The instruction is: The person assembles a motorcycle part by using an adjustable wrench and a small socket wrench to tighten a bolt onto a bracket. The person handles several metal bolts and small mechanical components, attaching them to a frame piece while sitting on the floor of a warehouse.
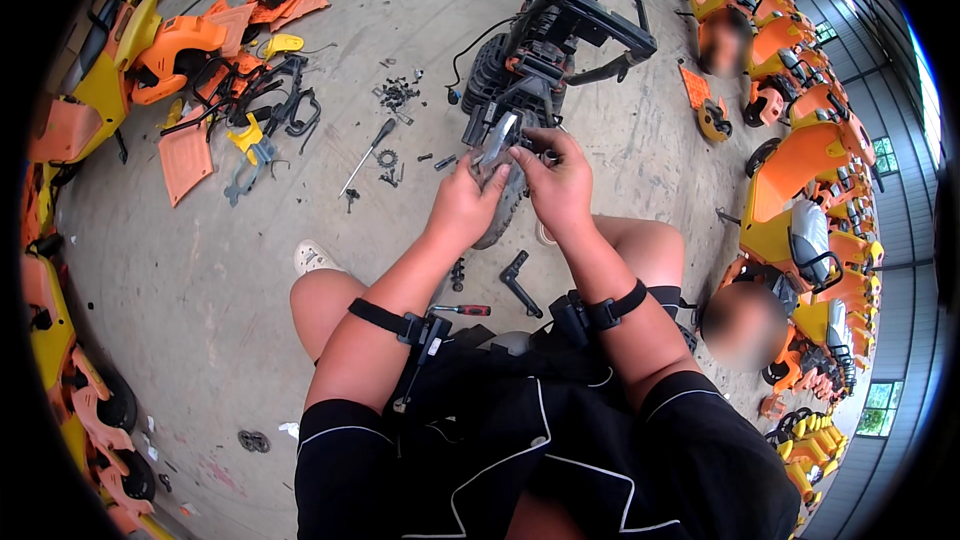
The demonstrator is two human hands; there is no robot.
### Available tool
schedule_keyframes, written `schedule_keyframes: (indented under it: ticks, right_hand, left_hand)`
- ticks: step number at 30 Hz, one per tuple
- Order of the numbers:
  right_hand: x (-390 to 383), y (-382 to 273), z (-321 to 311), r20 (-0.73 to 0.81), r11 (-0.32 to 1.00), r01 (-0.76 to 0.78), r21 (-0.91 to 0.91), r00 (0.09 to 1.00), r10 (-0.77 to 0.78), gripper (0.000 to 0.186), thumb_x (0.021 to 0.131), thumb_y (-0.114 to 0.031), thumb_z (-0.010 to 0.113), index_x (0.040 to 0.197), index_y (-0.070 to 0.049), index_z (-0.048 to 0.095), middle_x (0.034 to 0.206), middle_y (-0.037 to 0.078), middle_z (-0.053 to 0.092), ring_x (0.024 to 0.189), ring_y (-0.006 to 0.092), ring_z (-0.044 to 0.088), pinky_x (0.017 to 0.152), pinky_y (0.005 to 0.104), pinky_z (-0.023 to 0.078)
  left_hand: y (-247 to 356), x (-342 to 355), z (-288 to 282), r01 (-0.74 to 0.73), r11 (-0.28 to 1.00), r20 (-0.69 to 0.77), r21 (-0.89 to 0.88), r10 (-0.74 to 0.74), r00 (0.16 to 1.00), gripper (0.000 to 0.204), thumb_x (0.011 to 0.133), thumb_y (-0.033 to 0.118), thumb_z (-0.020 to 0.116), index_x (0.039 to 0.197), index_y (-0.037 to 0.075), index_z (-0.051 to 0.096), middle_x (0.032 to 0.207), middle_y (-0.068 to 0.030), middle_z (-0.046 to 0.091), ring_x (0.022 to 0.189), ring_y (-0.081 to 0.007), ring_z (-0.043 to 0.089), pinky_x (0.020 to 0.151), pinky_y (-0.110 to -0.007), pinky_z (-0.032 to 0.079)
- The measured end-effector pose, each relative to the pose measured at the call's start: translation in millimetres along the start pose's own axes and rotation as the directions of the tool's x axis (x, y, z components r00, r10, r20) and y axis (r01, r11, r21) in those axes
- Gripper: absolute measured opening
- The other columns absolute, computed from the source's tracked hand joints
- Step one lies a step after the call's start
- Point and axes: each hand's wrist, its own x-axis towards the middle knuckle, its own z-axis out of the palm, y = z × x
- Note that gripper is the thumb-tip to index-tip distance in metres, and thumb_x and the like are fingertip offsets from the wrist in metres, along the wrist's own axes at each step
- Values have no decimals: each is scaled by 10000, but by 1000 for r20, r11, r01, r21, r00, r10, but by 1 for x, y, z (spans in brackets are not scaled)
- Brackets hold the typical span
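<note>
I hold a silvery metal part (pixel 501 137) at the front end of a black, partly stripped vehicle frame (pixel 547 12), just above its knobbly tire (pixel 504 210). My left hand (pixel 470 192) grips the part from the lower left, thumb along it. My right hand (pixel 552 175) pinches it from the right, thumb on its face and fingers curled behind, partly hidden. On the floor nearby lie a long screwdriver (pixel 365 158), a toothed ring (pixel 387 159), small bolts and fittings (pixel 398 93), a black bent part (pixel 520 285) and a red-handled tool (pixel 473 310).
Orange and yellow scooters (pixel 795 170) line the right side, with two blurred round areas among them. More scooters (pixel 80 130) and a pile of loose panels and black parts (pixel 185 155) lie left. My bent legs (pixel 640 250) flank the wheel.
</note>
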Motion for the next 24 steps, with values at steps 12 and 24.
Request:
schedule_keyframes:
  ticks: [12,24]
  right_hand:
    - [2,3,-2,6,999,-9,36,1000,9,306,844,-129,789,1115,-17,701,988,76,701,828,120,607,734,273,493]
    - [-3,-11,-23,59,996,53,71,997,-58,231,912,-148,748,1089,-6,707,854,59,704,713,90,594,656,262,502]
  left_hand:
    - [0,1,5,3,1000,-30,6,-3,1000,381,962,320,663,1089,-38,643,917,-216,723,881,-355,716,758,-405,550]
    - [13,-6,-2,-47,998,-24,-28,46,999,400,947,334,695,1161,2,629,858,-170,724,792,-272,725,709,-363,546]
